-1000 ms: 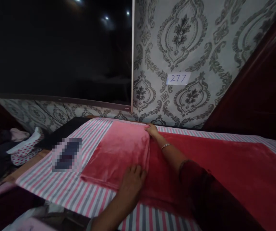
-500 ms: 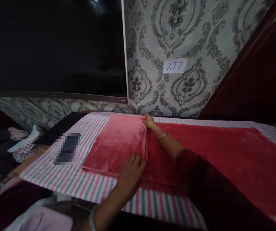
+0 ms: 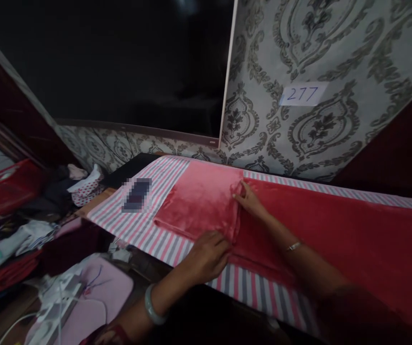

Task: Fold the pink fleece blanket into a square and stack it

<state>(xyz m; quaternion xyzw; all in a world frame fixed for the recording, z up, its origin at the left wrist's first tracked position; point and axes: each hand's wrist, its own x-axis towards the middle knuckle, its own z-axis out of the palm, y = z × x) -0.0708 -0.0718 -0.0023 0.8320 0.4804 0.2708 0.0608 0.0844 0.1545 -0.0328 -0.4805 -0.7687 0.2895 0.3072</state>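
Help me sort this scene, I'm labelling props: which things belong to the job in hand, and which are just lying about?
Apparently in the job:
- red cloth, folded over at one end, both hands at it
- striped cover beneath

Apparently just lying about:
- pixelated dark item on the cover
- spotted cloth
- white power strip

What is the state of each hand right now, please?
Left hand: curled at the red cloth; grip cannot be told.
Right hand: closed, pinching the cloth's folded edge.
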